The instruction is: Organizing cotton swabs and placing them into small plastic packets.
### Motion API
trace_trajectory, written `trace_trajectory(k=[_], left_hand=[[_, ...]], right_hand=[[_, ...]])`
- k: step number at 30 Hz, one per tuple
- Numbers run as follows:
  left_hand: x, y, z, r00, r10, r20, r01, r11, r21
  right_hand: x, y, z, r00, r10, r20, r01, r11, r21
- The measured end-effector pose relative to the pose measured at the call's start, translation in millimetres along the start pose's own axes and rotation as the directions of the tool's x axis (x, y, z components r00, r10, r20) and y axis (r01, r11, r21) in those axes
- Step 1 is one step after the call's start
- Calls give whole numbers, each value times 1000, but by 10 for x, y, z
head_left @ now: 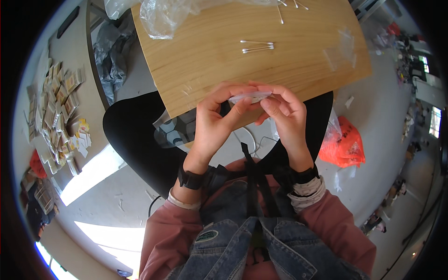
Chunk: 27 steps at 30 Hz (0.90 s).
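Between my two hands is a small clear plastic packet (250, 95), held above the near edge of the wooden table. My left hand (218, 111) pinches its left end, thumb in front and fingers curled behind. At the other end my right hand (288, 113) grips it with thumb and fingers. What lies inside the packet is too small to make out. Beyond my hands, several cotton swabs (257, 48) lie side by side on the table (205, 60).
More cotton swabs (281, 14) and clear plastic bags (161, 18) are at the table's far side. On the left, a surface holds many small packs (58, 109). A red plastic bag (344, 143) rests on the floor at right. A black chair (133, 135) stands below the table.
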<state>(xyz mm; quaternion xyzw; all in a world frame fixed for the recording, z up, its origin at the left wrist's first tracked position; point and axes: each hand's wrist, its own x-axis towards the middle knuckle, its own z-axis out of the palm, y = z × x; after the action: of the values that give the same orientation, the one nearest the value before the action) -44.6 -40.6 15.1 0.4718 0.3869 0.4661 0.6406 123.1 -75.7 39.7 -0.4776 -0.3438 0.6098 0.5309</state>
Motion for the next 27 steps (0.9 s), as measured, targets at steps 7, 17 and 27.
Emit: trace_trajectory(k=[7,17,27], left_hand=[[-7,28,-39,965,262,35,-263,939,224],[80,64,65,943,333,-21,-300,875,381],[77,105,-2,967,255,25,-249,912,326]], right_hand=[[-11,1,112,925,-378,-28,327,834,-445],[61,-39,42,893,-451,5,381,749,-541],[50,-10,14,893,-449,-22,370,762,-532]])
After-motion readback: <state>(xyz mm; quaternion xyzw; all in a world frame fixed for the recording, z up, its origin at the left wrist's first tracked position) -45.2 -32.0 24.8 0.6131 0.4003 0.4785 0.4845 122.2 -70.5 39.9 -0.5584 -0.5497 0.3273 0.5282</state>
